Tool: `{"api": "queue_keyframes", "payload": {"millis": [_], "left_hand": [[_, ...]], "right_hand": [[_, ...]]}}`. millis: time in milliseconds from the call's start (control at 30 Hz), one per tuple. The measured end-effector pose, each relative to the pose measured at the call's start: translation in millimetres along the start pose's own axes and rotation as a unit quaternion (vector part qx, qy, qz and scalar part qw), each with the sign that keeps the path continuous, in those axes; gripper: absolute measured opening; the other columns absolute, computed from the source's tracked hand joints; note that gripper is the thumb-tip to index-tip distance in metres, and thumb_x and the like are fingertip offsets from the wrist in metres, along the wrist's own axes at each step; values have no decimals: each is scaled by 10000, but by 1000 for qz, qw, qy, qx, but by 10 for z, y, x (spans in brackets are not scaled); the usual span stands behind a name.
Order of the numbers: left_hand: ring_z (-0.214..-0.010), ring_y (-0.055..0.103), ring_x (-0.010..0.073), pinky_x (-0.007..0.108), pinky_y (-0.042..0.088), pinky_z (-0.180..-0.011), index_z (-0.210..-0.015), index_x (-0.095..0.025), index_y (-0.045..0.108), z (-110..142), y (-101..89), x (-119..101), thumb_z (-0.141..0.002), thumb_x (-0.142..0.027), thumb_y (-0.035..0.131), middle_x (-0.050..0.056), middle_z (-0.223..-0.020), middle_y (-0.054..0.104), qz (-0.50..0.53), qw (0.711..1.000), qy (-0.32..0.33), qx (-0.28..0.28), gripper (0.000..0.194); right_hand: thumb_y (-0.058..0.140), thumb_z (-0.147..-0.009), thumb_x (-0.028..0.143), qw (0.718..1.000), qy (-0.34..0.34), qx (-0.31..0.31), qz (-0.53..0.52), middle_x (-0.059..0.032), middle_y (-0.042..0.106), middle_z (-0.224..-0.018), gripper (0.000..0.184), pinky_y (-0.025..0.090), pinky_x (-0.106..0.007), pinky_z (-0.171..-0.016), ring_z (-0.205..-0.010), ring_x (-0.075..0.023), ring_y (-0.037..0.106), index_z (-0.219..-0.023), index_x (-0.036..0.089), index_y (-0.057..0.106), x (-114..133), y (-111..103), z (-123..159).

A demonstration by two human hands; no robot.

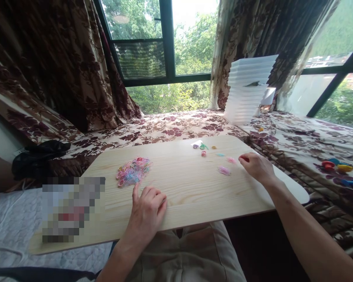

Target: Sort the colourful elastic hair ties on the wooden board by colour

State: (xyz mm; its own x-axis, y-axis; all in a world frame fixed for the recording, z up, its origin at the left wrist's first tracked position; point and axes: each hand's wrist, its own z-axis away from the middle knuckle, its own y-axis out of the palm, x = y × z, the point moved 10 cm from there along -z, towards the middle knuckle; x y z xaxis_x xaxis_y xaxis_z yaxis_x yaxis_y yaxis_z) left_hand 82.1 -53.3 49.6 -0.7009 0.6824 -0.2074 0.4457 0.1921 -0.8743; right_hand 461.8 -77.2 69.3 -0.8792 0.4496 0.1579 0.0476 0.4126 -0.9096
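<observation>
Note trousered lap (191, 254) under near edge of counter (188, 196), pale, wood-grained, round-cornered. Find left hand (148, 205) resting on counter, grip loosely spread, index fingertip at near edge of tangled pile of coloured bands (133, 172), left of centre. Find right hand (257, 166) at right end of counter, grip pressed together at thumb and forefinger; cannot tell whether pinching anything. Record pink bundle (224, 170) just left of right hand, small coloured rings (204, 153) near far edge. Beyond, observe floral cloth (170, 127) bearing tall white stack (244, 94). Farthest, log patterned curtains (73, 58) beside dark-framed windows (168, 58), trees (197, 51) outside.
</observation>
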Motion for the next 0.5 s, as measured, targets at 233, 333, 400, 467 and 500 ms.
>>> {"api": "queue_keyframes", "payload": {"millis": [233, 333, 400, 467, 500], "left_hand": [[-989, 611, 214, 624, 162, -1146, -856, -239, 684, 11, -10, 46, -881, -159, 550, 10, -916, 697, 13, 1000, -9, -3, 159], [-1034, 604, 234, 628, 167, -1140, -865, -233, 686, 5, -52, 131, -880, -172, 554, 19, -926, 704, 13, 1000, -20, -17, 146], [-1044, 604, 239, 623, 167, -1142, -862, -233, 689, -6, -106, 202, -888, -185, 544, 22, -930, 711, 7, 999, -26, -35, 155], [-1036, 606, 238, 618, 177, -1140, -847, -234, 692, -19, -164, 281, -894, -194, 536, 21, -922, 715, -4, 998, -32, -50, 168], [-1028, 608, 237, 615, 189, -1137, -839, -234, 692, -26, -191, 326, -893, -196, 536, 21, -917, 717, -10, 998, -36, -55, 170]], "right_hand": [[485, -806, 328, 1000, -3, 24, 13, -79, 747, -911, 307, 375, -279, -570, -717, -187, 625, -826, 220, 771, -9, 85, -69], [475, -817, 341, 1000, 4, 19, 15, -95, 741, -946, 332, 382, -291, -571, -729, -201, 629, -872, 203, 771, -31, 22, -11], [467, -827, 352, 1000, 3, 15, 10, -98, 738, -945, 343, 392, -298, -578, -738, -211, 635, -884, 197, 768, -8, -24, 52], [460, -837, 360, 1000, -4, 14, -2, -88, 736, -944, 345, 409, -301, -592, -746, -213, 642, -895, 204, 762, 76, -46, 141], [457, -841, 366, 1000, -11, 12, -12, -81, 736, -957, 343, 419, -302, -601, -750, -212, 646, -896, 211, 757, 150, -48, 195]]}}
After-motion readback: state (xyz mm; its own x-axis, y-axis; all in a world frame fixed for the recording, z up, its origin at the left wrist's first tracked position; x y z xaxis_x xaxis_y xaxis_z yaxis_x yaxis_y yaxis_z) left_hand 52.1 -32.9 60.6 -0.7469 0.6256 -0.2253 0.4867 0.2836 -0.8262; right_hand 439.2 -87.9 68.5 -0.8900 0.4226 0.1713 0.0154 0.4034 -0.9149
